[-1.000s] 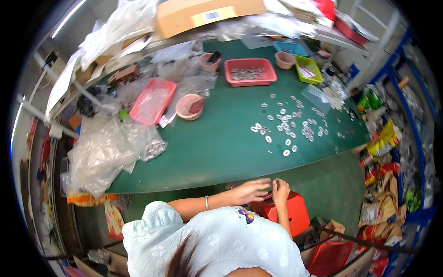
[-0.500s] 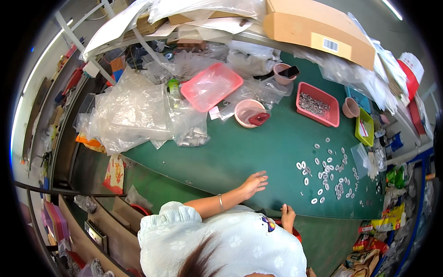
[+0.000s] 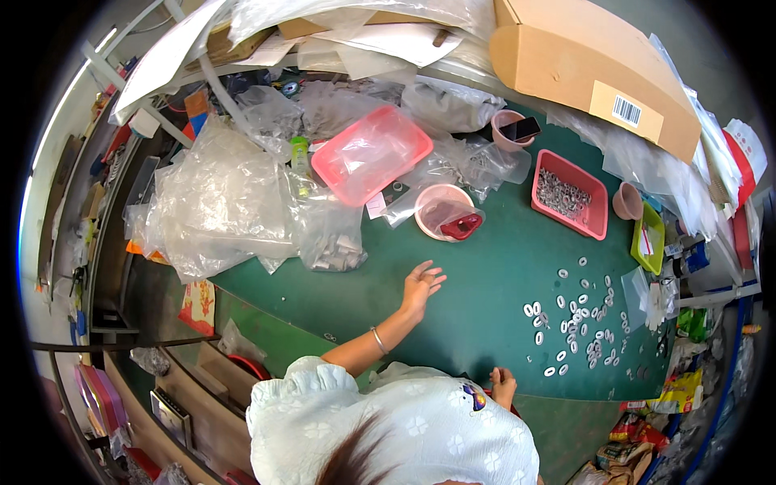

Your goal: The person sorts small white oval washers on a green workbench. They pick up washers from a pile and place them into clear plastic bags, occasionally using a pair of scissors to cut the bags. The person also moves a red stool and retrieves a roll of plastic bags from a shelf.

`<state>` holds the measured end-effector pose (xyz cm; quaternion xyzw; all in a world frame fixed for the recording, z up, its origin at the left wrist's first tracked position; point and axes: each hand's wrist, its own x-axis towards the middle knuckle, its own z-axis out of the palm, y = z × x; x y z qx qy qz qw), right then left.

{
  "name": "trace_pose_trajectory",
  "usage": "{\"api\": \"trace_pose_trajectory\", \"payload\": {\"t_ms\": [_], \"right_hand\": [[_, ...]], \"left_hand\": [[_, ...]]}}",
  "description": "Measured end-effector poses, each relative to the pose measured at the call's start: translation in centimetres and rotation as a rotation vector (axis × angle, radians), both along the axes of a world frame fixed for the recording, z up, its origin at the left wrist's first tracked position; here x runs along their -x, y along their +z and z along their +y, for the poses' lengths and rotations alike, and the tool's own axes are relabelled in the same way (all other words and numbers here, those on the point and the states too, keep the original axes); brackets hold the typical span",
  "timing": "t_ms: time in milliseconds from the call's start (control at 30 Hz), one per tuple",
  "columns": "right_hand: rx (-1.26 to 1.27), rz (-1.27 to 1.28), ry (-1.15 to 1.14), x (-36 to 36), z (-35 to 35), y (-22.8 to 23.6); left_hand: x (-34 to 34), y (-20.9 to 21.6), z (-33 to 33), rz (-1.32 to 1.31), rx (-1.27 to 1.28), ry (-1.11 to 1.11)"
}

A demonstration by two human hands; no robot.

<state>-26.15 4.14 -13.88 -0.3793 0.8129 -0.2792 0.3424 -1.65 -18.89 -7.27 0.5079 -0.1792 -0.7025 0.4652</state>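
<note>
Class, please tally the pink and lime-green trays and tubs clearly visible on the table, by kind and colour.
Rectangular pink trays: 2
Round pink tubs: 3
Lime-green tray: 1
Total: 6

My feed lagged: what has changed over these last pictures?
The left hand has moved forward over the green table, away from the right hand and toward the nearest pink bowl, open; nothing visibly grasped. The view swung left. The right hand stays near the table edge; the scattered oval pieces lie unmoved.
</note>
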Motion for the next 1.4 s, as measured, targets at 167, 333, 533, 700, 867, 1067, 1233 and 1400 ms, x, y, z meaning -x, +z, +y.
{"api": "trace_pose_trajectory", "payload": {"t_ms": [167, 333, 533, 700, 867, 1067, 1233, 1400], "right_hand": [[-0.008, -0.001, -0.009, 0.4, -0.9, 0.0], [0.025, 0.193, 0.066, 0.9, -3.4, 2.2], [0.065, 0.236, 0.003, 2.6, -5.5, 4.7], [0.123, 0.323, 0.025, 4.0, -6.5, 5.4], [0.267, 0.492, 0.024, 7.7, -10.7, 9.7], [0.643, 0.699, -0.026, 14.8, -17.5, 19.9], [0.99, 0.945, -0.111, 21.4, -21.8, 30.5], [1.081, 0.895, -0.274, 31.9, -25.8, 33.8]], "left_hand": [[2.0, -0.2, 0.7, -0.032, 0.014, -0.108], [3.8, -1.3, 1.7, -0.021, 0.026, -0.206], [4.1, -1.6, 2.8, -0.016, 0.002, -0.271], [3.7, -2.4, 4.1, 0.015, -0.002, -0.275], [3.8, -2.9, 4.9, 0.036, -0.04, -0.255], [5.1, -2.5, 5.9, 0.012, -0.034, -0.227], [6.9, -2.1, 7.1, 0.027, -0.039, -0.137], [11.9, -1.5, 8.7, -0.067, -0.043, -0.045]]}}
